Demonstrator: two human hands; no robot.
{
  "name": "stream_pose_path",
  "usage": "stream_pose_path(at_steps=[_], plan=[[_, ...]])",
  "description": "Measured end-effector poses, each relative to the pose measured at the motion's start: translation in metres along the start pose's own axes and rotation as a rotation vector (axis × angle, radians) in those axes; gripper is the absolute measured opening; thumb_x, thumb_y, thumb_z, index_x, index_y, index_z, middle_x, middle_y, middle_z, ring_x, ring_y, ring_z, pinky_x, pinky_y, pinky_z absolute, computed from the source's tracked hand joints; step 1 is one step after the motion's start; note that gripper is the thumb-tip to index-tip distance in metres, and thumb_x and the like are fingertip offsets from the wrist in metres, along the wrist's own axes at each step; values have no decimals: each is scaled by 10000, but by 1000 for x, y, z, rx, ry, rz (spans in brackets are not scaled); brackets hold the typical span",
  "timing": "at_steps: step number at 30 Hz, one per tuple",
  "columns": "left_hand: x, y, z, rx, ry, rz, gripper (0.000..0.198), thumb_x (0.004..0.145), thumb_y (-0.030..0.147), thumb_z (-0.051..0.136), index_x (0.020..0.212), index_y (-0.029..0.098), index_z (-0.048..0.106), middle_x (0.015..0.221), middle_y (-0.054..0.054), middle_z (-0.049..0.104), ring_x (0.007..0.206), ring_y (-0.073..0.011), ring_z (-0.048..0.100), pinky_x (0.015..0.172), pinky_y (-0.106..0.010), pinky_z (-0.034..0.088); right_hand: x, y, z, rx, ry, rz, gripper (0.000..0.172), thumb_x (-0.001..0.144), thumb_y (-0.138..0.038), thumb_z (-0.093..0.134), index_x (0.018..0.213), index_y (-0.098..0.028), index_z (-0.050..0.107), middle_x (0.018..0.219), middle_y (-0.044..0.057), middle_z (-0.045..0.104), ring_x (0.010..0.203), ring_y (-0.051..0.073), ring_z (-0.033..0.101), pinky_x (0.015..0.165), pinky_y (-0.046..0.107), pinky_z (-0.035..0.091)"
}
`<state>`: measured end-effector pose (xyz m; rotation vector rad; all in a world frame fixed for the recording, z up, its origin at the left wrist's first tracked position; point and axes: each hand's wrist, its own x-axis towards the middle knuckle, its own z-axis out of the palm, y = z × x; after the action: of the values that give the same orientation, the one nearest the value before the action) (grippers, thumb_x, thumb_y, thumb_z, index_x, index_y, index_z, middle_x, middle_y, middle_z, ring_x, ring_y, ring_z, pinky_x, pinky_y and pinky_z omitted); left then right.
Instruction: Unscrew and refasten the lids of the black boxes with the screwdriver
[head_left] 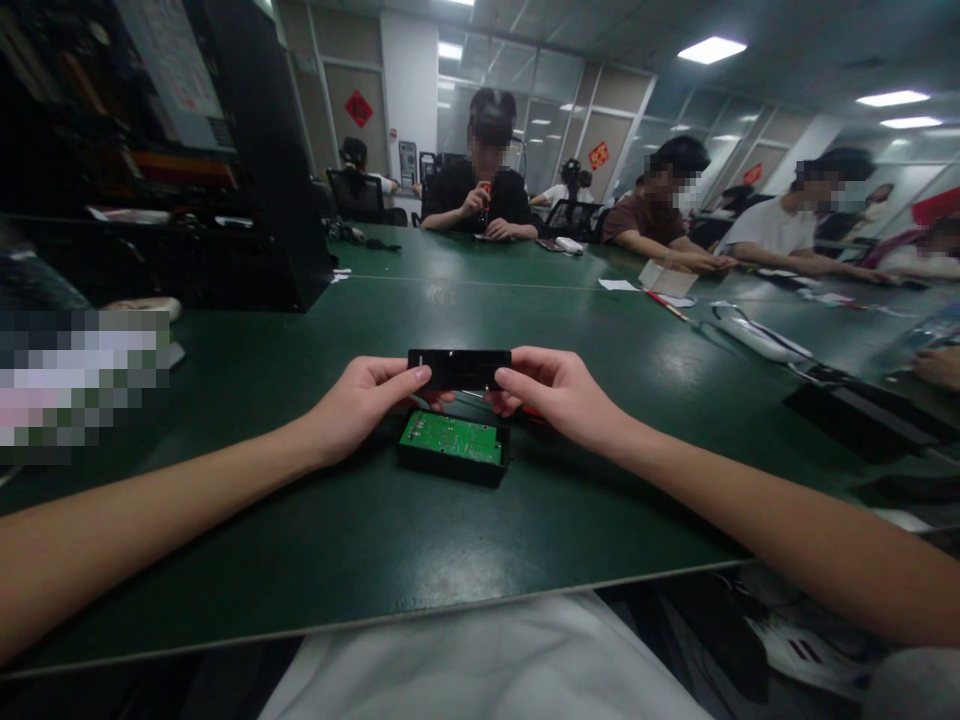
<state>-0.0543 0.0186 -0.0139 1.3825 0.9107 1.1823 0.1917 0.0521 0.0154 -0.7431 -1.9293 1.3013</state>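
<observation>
Between my two hands is a flat black rectangular cover (pixel 459 372), raised just above the table with its shiny face toward me. My left hand (pixel 375 390) pinches its left end, thumb on the face. At the right end, my right hand (pixel 551 390) grips it the same way. Directly below and nearer to me lies an open black plastic case (pixel 450 468) with a green circuit board (pixel 451 437) inside. Something red (pixel 532 412), mostly hidden, shows beneath my right hand.
The green table (pixel 315 560) ends close to my lap. A tall black computer case (pixel 277 180) stands at left. A white power strip (pixel 761 335) and a black box (pixel 862 410) lie at right. Several people sit across and along the table; a red pencil (pixel 666 306) lies beyond.
</observation>
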Motion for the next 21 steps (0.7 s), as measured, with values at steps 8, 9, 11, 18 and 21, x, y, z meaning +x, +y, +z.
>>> stream_pose_path(at_steps=[8, 9, 11, 18, 21], plan=[[7, 1, -2, -185, 101, -10, 282, 818, 427, 819, 839, 152, 755, 823, -65, 777, 714, -153, 677, 641, -223, 515, -16, -5, 9, -745, -173, -378, 606, 863, -553, 689, 1279, -115, 643, 1219, 121, 680, 1083, 210, 635, 956, 343, 500], [7, 0, -2, -181, 100, -8, 284, 818, 425, 820, 840, 150, 752, 825, -62, 775, 710, -148, 675, 638, -219, 514, -18, -6, 11, -792, -189, -411, 667, 845, -595, 692, 1297, -107, 631, 1237, 135, 667, 1119, 228, 621, 990, 365, 492], [7, 0, -2, -157, 96, -4, 282, 822, 419, 818, 846, 146, 749, 836, -63, 775, 710, -140, 677, 637, -212, 514, -20, -6, 15, -869, -212, -431, 730, 837, -639, 675, 1324, -99, 611, 1249, 148, 650, 1135, 243, 605, 1012, 392, 490], [8, 2, -2, -84, 129, -16, 284, 813, 395, 823, 911, 152, 715, 835, -52, 782, 671, -129, 696, 591, -193, 492, -30, -13, 22, -951, -244, -349, 561, 918, -464, 627, 1347, -103, 599, 1133, 124, 678, 1001, 221, 632, 903, 381, 531], [9, 1, -3, -68, 129, -48, 312, 809, 410, 821, 902, 142, 692, 856, -64, 785, 685, -141, 711, 597, -204, 498, -33, -25, 17, -887, -237, -435, 490, 917, -420, 646, 1307, -125, 628, 1100, 102, 699, 976, 197, 637, 885, 354, 530]])
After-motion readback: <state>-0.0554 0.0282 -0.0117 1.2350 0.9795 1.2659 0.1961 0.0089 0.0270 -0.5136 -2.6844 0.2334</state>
